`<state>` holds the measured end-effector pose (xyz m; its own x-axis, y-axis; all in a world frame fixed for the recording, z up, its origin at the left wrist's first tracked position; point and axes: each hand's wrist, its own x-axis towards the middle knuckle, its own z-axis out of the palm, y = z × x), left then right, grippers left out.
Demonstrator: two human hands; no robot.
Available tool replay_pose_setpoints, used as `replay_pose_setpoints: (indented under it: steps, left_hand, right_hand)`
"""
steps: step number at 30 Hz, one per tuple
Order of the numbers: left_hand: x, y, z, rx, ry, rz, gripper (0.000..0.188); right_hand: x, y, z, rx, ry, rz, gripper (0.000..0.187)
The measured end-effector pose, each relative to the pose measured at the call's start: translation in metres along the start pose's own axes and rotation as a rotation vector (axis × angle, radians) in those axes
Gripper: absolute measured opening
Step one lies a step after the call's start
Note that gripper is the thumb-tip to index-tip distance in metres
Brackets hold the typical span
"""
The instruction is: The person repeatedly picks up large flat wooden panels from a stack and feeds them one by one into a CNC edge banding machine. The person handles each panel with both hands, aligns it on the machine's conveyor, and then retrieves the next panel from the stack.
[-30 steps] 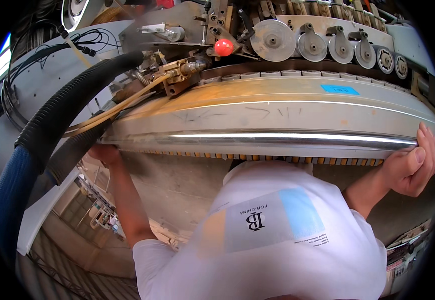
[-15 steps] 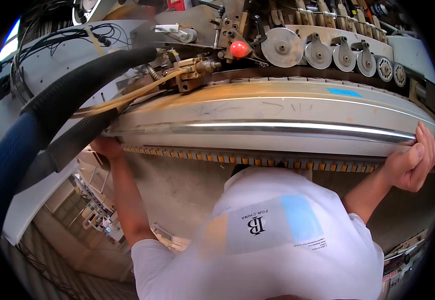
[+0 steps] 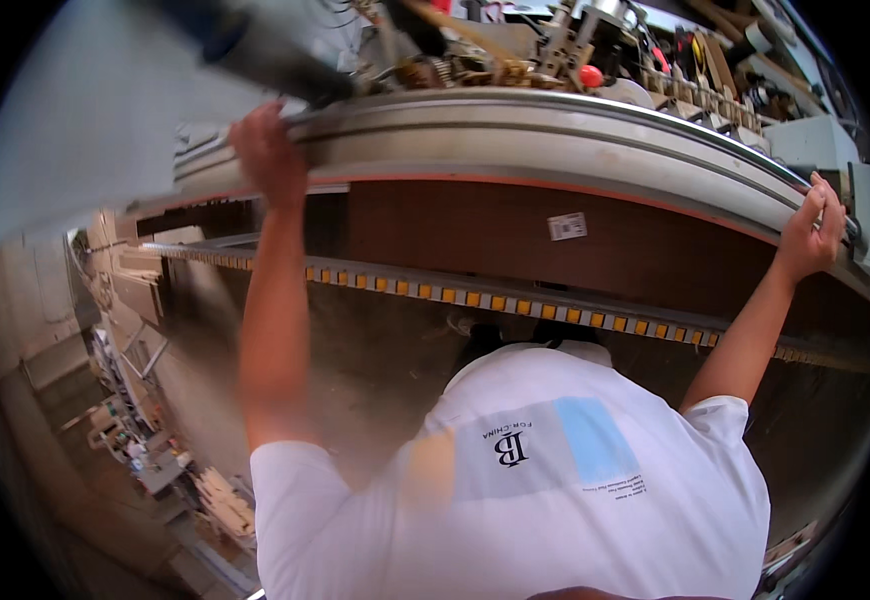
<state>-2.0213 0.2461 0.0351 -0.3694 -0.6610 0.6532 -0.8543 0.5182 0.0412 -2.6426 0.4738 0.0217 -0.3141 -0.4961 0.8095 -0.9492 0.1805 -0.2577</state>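
A long pale metal beam (image 3: 515,140) spans the view in front of me, with a shiny bar (image 3: 675,120) along its upper edge. Near its left end, my left hand (image 3: 273,155) is closed over the bar, a little blurred. My right hand (image 3: 813,230) grips the bar's right end, fingers curled. Below the beam shows a dark brown board (image 3: 435,220) bearing a white label (image 3: 567,226). Part of that board is hidden behind the beam.
Closer to me runs a rail with yellow rollers (image 3: 475,299). Behind the beam stand machine parts, with a red ball knob (image 3: 591,76) among them. A thick dark hose (image 3: 285,60) hangs at upper left. Stacked wood strips (image 3: 225,503) lie at lower left.
The beam has risen and tilted, with both hands going up on it. The brown board has come into view beneath, and the view itself has shifted.
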Motion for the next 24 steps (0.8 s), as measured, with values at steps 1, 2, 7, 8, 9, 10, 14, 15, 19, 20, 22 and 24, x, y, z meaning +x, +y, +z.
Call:
replay_pose_setpoints:
  steps: [1, 2, 7, 8, 9, 10, 14, 15, 19, 20, 22, 24]
  left_hand:
    - [-0.005, 0.005, -0.002, -0.093, 0.045, -0.017, 0.028]
    - [-0.012, 0.016, -0.01, -0.188, 0.096, -0.013, 0.027]
    - [-0.161, 0.062, -0.074, -0.683, -0.132, -0.204, 0.025]
    - [-0.196, 0.07, -0.086, -0.71, -0.24, -0.221, 0.017]
    - [-0.244, 0.069, -0.097, -0.839, -0.336, -0.279, 0.014]
    - [-0.302, 0.068, -0.107, -0.896, -0.612, -0.525, 0.017]
    - [-0.54, 0.045, -0.158, -0.937, -0.759, -0.984, 0.027]
    - [-0.599, 0.028, -0.168, -1.053, -0.728, -1.069, 0.029]
    - [-0.631, -0.037, -0.278, -0.659, -0.629, -1.412, 0.03]
    - [-0.642, -0.054, -0.29, -0.665, -0.57, -1.49, 0.028]
    - [-0.657, -0.087, -0.306, -0.684, -0.441, -1.645, 0.025]
    - [-0.666, -0.124, -0.307, -0.649, -0.381, -1.593, 0.026]
  right_hand:
    - [-0.005, -0.017, -0.001, 0.029, 0.032, 0.056, 0.021]
    - [-0.009, -0.038, 0.0, 0.063, 0.067, 0.114, 0.022]
    - [-0.099, -0.184, -0.035, 0.6, -0.141, 0.257, 0.024]
    - [-0.137, -0.223, -0.035, 0.805, -0.166, 0.478, 0.018]
    - [-0.167, -0.254, -0.04, 0.853, -0.346, 0.432, 0.016]
    - [-0.201, -0.287, -0.048, 0.85, -0.579, 0.496, 0.014]
    - [-0.304, -0.419, -0.073, 0.79, -1.323, 0.279, 0.018]
    - [-0.314, -0.446, -0.077, 0.753, -1.494, 0.233, 0.021]
    - [-0.341, -0.523, -0.054, 0.661, -1.751, -0.013, 0.026]
    - [-0.336, -0.545, -0.045, 0.628, -1.765, -0.093, 0.026]
    - [-0.334, -0.587, -0.02, 0.627, -1.778, -0.228, 0.027]
    - [-0.331, -0.631, 0.002, 0.64, -1.759, -0.269, 0.027]
